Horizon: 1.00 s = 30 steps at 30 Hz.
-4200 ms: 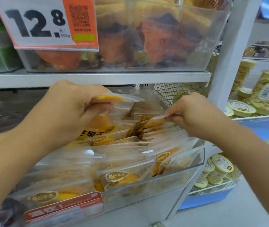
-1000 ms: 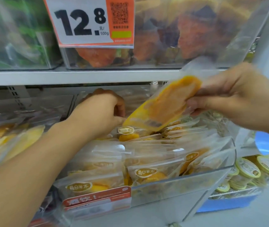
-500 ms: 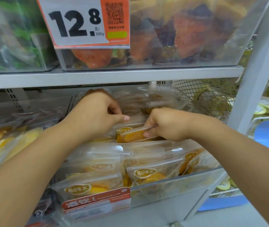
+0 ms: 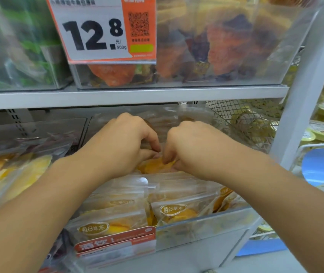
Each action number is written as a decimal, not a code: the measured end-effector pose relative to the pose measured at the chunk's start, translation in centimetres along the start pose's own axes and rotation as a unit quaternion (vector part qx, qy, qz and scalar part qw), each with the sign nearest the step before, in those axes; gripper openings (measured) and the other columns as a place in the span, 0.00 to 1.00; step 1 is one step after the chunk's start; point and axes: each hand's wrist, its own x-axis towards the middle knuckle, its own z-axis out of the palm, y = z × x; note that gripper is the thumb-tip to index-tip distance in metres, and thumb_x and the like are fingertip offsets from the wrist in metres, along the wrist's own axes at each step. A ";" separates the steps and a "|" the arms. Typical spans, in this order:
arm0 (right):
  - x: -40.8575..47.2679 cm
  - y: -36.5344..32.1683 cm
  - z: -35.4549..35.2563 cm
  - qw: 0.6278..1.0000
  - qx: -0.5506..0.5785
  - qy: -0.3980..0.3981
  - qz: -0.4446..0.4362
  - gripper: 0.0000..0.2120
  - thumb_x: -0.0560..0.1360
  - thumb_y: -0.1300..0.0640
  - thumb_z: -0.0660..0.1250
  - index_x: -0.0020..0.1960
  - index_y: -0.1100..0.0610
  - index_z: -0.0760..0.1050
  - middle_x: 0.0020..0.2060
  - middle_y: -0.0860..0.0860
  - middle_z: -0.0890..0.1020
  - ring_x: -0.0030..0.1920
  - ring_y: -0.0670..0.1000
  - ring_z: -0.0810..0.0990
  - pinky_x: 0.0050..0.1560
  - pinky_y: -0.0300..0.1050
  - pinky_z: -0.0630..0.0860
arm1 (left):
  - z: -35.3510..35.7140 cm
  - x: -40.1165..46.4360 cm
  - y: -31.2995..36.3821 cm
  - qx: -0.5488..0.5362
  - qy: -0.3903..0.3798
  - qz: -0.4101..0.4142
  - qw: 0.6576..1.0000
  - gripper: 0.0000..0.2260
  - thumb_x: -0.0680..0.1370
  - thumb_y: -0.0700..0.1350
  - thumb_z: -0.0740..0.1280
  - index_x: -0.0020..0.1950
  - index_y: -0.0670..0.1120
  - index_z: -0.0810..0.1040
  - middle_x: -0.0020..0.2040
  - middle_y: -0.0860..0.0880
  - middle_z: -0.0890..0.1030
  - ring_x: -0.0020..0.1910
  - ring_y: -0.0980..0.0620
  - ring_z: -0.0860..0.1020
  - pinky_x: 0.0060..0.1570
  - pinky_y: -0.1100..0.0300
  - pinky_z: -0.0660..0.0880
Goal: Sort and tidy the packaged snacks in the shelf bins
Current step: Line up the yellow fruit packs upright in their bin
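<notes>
Our left hand [image 4: 121, 146] and right hand [image 4: 188, 148] both pinch one mango pack [image 4: 155, 166] lying between them at the bin's [image 4: 206, 223] far end, long axis left-right, equally near each.

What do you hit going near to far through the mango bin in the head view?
Orange promo label on the bin front → front-row mango packets → stacked rows of packets → left hand and right hand pinching an orange packet → loose clear packets at the back.
</notes>
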 end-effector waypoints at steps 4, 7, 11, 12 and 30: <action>1.0 -0.3 1.1 0.999 -0.029 -0.021 0.000 0.07 0.77 0.61 0.66 0.46 0.49 0.74 0.38 0.49 0.70 0.45 0.57 0.76 0.45 0.47 0.73 | 0.2 0.1 -0.2 -0.016 0.001 -0.004 1.000 0.04 0.71 0.51 0.78 0.43 0.59 0.86 0.39 0.59 0.82 0.41 0.56 0.79 0.45 0.54 0.78; 0.7 1.5 1.1 0.998 0.051 0.015 0.035 0.07 0.74 0.61 0.70 0.45 0.50 0.82 0.40 0.49 0.81 0.43 0.53 0.82 0.45 0.47 0.79 | 0.2 0.2 -0.3 -0.029 0.004 -0.009 1.000 0.05 0.71 0.49 0.78 0.44 0.58 0.86 0.41 0.59 0.84 0.44 0.55 0.81 0.49 0.54 0.78; -0.7 3.5 1.1 0.943 0.307 0.066 0.113 0.09 0.75 0.66 0.71 0.42 0.53 0.84 0.34 0.48 0.84 0.31 0.48 0.85 0.36 0.44 0.84 | 0.2 0.2 -0.6 -0.046 -0.019 -0.008 0.999 0.06 0.74 0.46 0.75 0.47 0.57 0.87 0.43 0.60 0.85 0.46 0.58 0.82 0.51 0.55 0.79; -0.8 3.7 1.4 0.939 0.318 0.056 0.116 0.09 0.76 0.66 0.71 0.42 0.54 0.84 0.34 0.49 0.85 0.32 0.49 0.85 0.36 0.46 0.84 | 0.1 0.2 -0.6 -0.052 -0.023 -0.005 0.998 0.06 0.75 0.46 0.75 0.47 0.57 0.87 0.44 0.61 0.85 0.46 0.60 0.82 0.52 0.55 0.79; -2.6 8.4 0.2 0.967 0.147 0.158 0.135 0.03 0.75 0.51 0.73 0.48 0.48 0.84 0.42 0.42 0.84 0.43 0.40 0.80 0.49 0.39 0.78 | -1.2 0.7 2.0 -0.030 -0.087 0.008 0.996 0.23 0.72 0.69 0.62 0.64 0.62 0.74 0.58 0.65 0.78 0.49 0.66 0.76 0.44 0.71 0.69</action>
